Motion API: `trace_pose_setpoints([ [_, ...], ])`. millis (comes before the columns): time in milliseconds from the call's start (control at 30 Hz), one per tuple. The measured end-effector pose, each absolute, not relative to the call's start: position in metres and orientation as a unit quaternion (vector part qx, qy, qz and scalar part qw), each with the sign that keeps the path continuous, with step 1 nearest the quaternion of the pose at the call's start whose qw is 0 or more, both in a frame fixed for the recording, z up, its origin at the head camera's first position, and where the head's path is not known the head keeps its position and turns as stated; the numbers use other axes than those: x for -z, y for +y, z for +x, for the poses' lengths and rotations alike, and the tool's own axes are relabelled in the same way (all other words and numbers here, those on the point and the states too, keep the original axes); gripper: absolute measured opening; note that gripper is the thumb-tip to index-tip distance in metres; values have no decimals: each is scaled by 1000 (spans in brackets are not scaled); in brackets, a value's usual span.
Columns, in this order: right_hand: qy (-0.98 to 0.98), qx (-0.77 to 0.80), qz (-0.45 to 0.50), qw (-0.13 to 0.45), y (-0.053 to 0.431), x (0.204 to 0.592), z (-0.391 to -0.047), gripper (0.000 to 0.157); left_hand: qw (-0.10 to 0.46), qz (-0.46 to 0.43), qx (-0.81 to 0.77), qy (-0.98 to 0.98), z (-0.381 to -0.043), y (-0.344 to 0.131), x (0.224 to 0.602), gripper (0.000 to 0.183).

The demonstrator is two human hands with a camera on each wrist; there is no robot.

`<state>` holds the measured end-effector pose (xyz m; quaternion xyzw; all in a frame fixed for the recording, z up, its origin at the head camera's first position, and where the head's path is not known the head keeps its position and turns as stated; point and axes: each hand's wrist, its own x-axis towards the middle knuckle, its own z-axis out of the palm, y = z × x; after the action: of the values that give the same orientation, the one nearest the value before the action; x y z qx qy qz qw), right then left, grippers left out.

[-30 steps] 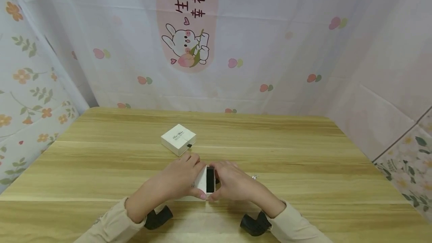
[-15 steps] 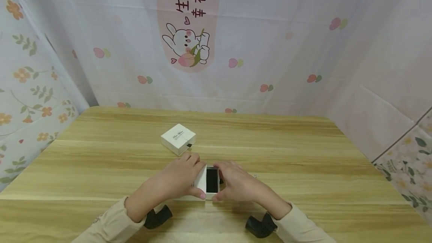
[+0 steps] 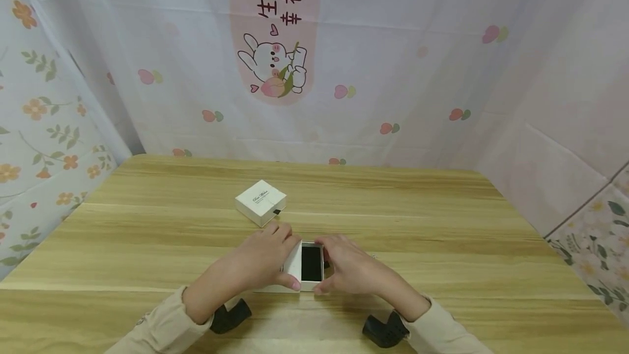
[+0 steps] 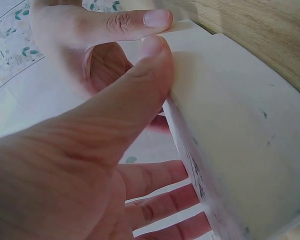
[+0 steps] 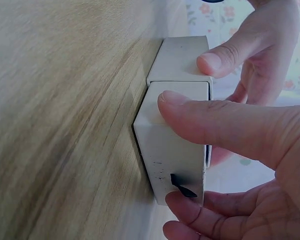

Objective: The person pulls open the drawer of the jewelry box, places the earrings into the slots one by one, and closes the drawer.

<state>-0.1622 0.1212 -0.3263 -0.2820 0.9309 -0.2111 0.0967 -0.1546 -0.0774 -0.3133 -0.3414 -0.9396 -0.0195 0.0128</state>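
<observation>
A small white drawer box lies on the wooden table between both hands, with its drawer partly slid out of its sleeve. Black lining shows inside the opened part. My left hand grips the sleeve, thumb on the near side and fingers across the far side. With thumb and fingers on opposite sides, my right hand holds the drawer's right end. A black pull tab sticks out of the drawer's end face. The left wrist view shows the left thumb against the sleeve's white side.
Another white box with printed lettering and a black tab stands farther back, left of centre. A tiny shiny item lies just beyond the right wrist, mostly hidden. Patterned curtains hang behind the wooden table.
My right hand has moved to the right with the drawer, so more black lining shows. The left hand and sleeve have stayed in place.
</observation>
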Motion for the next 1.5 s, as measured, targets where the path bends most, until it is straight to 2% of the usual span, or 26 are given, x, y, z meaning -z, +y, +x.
trace_pose_setpoints([
  [533, 929, 218, -282, 98, 126, 326, -162, 84, -2, -333, 25, -943, -154, -75, 311, 78],
  [1200, 933, 211, -268, 116, 132, 324, -162, 85, 18, -343, 30, -939, -153, -78, 315, 78],
  [1500, 933, 211, -263, 122, 134, 323, -165, 84, 43, -350, 17, -936, -153, -79, 316, 75],
])
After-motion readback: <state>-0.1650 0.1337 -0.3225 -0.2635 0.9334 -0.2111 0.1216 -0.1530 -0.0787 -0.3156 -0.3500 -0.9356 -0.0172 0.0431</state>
